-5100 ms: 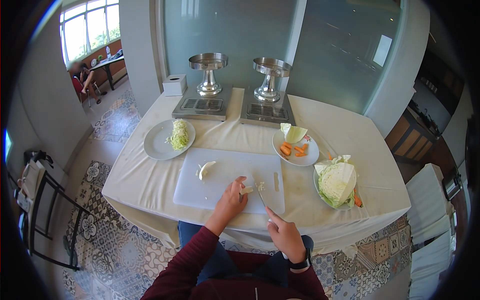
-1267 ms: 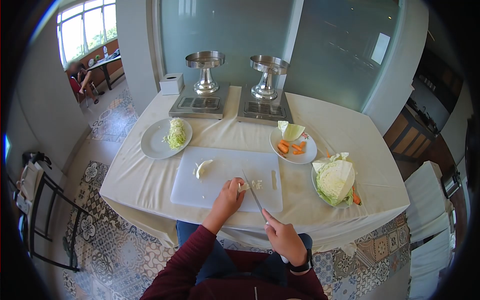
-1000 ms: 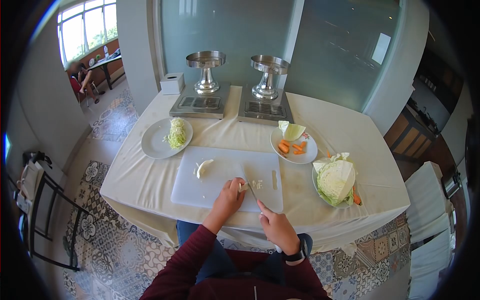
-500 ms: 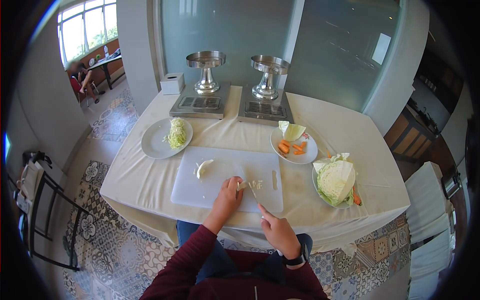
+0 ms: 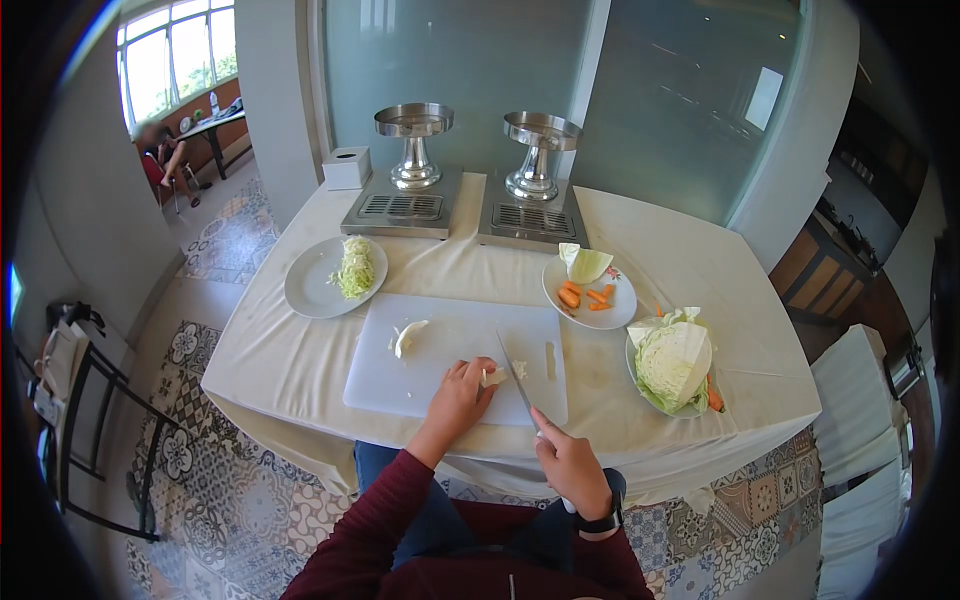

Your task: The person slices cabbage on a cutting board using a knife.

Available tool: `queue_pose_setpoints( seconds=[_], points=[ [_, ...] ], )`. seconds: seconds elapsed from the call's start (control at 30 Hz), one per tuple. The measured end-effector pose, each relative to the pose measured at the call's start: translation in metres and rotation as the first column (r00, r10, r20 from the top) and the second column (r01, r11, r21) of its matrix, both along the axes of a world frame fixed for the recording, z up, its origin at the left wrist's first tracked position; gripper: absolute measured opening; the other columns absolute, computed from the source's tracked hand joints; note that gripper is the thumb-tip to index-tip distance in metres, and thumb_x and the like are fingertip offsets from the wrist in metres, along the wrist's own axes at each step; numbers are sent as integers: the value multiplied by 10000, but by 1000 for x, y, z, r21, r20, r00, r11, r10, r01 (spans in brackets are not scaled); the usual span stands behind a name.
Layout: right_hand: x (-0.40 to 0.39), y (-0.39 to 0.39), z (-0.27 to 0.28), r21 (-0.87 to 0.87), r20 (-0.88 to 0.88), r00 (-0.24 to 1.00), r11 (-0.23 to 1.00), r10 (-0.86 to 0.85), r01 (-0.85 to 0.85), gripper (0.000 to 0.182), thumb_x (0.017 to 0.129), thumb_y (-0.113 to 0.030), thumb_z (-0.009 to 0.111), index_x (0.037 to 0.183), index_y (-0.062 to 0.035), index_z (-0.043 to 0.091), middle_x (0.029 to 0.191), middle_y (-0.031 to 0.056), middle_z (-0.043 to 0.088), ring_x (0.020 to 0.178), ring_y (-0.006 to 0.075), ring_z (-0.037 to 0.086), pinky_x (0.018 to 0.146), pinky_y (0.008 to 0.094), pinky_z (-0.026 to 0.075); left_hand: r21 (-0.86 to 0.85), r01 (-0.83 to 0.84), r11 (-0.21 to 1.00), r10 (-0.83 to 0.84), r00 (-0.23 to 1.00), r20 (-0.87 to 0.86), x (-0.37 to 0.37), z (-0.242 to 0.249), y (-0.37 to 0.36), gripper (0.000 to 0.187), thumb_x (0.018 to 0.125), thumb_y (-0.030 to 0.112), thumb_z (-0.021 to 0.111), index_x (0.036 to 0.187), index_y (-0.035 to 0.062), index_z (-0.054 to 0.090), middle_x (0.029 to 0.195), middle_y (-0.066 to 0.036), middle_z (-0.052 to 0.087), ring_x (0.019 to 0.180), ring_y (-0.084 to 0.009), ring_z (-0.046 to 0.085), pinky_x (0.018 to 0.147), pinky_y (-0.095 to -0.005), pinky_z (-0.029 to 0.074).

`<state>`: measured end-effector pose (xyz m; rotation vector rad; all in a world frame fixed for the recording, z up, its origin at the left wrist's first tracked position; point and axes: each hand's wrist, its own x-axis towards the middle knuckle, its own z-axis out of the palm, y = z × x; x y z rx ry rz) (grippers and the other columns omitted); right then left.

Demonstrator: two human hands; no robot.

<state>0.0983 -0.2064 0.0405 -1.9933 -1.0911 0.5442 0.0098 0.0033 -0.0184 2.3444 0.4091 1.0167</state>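
A white cutting board [image 5: 440, 330] lies at the front of the table. On its right half, my left hand [image 5: 463, 398] is closed on a pale piece of cabbage [image 5: 494, 377], partly hidden by the fingers. My right hand [image 5: 572, 466] grips a knife [image 5: 515, 372], its blade pointing away from me just right of that piece. Small cut bits [image 5: 519, 370] lie beside the blade. Farther left on the board rests a curved white cabbage piece [image 5: 408, 338] with a few scraps around it.
Shredded cabbage [image 5: 353, 268] sits on a grey plate [image 5: 310, 280] at left. Another plate [image 5: 604, 318] holds carrot pieces [image 5: 570, 294] and a cabbage leaf. A cabbage head [image 5: 673, 360] stands at right. Two metal stands [image 5: 415, 170] line the back. A seated person [image 5: 168, 160] is far left.
My right hand has shifted slightly right and toward me. The knife blade has come up from the bits and shows more of its length. My left hand stays nearly in place.
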Motion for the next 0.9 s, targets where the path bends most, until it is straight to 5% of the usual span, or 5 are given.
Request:
queue_pose_setpoints(
  seconds=[0.47,0.57,0.9],
  points=[
    [-10,-3,14,51,47,999,999,14,-17,477,959,-161,562,1430,-108,512,773,264,643,727,457,631,650,476,494,11,-19,1000,20,999,-25,-1,2,-2,342,823,62,702,1129,85,551,1019,-88,669,991,-326,610,882,-437,470],
    [-13,-3,13,59,74,997,998,24,-29,477,963,-130,569,1435,-103,506,743,230,602,569,320,550,616,335,474,12,-21,1000,21,999,-26,-1,1,-2,344,823,63,700,1130,83,548,1018,-86,669,991,-326,610,883,-436,470],
    [-16,-2,9,-9,99,995,1000,24,-23,486,954,-134,574,1436,-120,509,817,229,650,683,408,615,652,370,500,7,-15,1000,15,1000,-25,-1,2,-2,355,816,59,700,1135,84,545,1010,-94,668,991,-332,609,888,-435,470]
  ],
)
